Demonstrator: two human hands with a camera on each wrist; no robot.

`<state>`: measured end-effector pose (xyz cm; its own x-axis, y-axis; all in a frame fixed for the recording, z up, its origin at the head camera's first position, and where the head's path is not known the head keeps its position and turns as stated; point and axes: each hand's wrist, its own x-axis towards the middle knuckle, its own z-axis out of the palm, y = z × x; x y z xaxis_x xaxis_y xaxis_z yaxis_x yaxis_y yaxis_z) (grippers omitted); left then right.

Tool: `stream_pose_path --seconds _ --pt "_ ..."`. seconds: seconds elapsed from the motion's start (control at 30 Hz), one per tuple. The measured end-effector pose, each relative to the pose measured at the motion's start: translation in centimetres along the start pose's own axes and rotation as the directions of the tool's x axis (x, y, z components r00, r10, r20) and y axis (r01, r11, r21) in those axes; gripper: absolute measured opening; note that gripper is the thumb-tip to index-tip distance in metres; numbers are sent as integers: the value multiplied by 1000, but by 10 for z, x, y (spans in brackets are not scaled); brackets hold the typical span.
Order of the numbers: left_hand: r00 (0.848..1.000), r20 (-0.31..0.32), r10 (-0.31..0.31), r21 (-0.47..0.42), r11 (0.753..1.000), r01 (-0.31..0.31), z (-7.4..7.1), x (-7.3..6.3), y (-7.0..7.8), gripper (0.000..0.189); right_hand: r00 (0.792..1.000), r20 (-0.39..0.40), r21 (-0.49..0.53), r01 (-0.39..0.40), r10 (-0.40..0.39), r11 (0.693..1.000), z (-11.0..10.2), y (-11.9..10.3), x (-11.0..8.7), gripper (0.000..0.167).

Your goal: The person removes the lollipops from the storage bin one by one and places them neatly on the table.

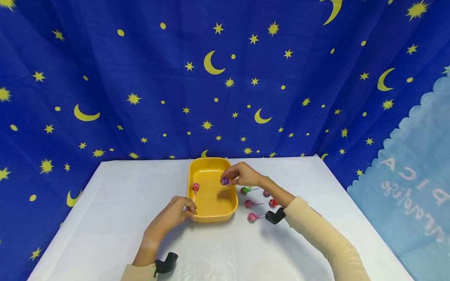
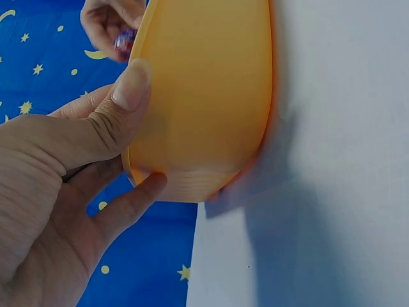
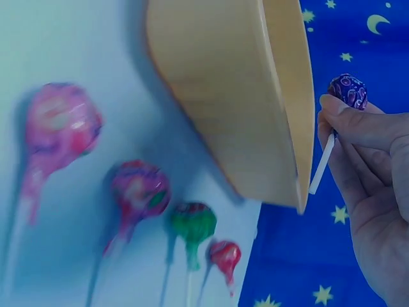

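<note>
My right hand (image 1: 243, 174) pinches a purple-wrapped lollipop (image 3: 348, 91) between thumb and fingers, just below its head. In the head view it hovers over the right side of a yellow plastic tray (image 1: 212, 218). The white stick (image 3: 323, 163) points down in the right wrist view. At the tray's front left corner, my left hand (image 1: 175, 212) grips the rim, the thumb (image 2: 132, 86) on one side and fingers on the other. Inside the tray, a pink lollipop (image 1: 195, 187) leans along the left wall, its stick's lower end near my left fingers.
Several wrapped lollipops lie on the white table right of the tray, among them a green one (image 1: 245, 190), a pink one (image 1: 252, 217) and a red one (image 1: 272, 203). My right forearm partly covers this group. A blue star-patterned curtain (image 1: 158, 78) hangs behind.
</note>
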<state>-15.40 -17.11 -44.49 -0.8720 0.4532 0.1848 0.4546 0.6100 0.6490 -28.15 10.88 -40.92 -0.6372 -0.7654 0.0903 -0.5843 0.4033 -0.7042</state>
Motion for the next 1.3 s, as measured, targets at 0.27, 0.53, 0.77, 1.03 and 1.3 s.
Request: stream_pose_path --seconds 0.27,0.53,0.77,1.03,1.3 --pt "999 1 -35 0 999 35 1 0 2 12 996 -46 37 -72 74 997 -10 11 -44 31" --pt "999 -1 -36 18 999 36 0 1 2 12 992 -74 44 -99 102 994 -18 20 -78 30" --pt "1000 -7 25 11 1000 -25 1 2 1 11 985 -101 32 -134 137 990 -23 24 -103 30" --pt "999 -8 31 7 999 -31 3 3 3 11 984 -123 53 -121 127 991 -23 36 -142 30" --pt "1000 -9 0 16 1000 0 4 0 3 9 963 -211 61 -155 164 986 -12 56 -175 32"
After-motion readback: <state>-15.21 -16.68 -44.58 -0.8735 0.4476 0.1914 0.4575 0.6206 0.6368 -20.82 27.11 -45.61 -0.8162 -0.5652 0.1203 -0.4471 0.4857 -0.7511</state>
